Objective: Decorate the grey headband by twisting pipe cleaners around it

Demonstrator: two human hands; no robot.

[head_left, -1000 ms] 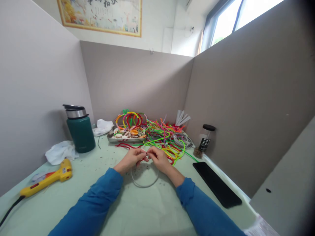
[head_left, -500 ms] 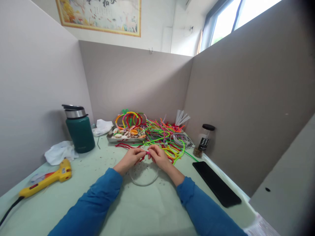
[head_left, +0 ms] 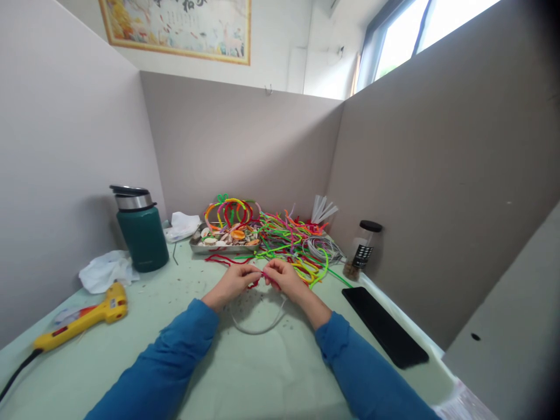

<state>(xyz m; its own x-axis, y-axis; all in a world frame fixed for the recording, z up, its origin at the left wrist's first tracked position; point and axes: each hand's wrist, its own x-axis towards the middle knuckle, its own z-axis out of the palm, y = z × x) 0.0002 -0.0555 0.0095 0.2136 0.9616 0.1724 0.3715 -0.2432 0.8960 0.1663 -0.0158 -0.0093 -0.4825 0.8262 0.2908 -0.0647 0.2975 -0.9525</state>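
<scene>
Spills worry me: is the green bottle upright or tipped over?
Upright: the green bottle stands on the table, silver neck uppermost.

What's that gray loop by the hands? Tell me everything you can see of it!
The loop is thin, pale gray and smooth-looking, maybe wire or plastic cord. A rounded curve shows, bowing toward the person over the pale green table; I can't tell whether it touches the table. Its sides run up toward the left hand and right hand. The rest is hidden, so I can't tell if it's closed or touched by fingers.

Free tabletop (head_left: 258,379) nearside, grey loop (head_left: 257,333), tangled pile (head_left: 289,233) beyond
</scene>
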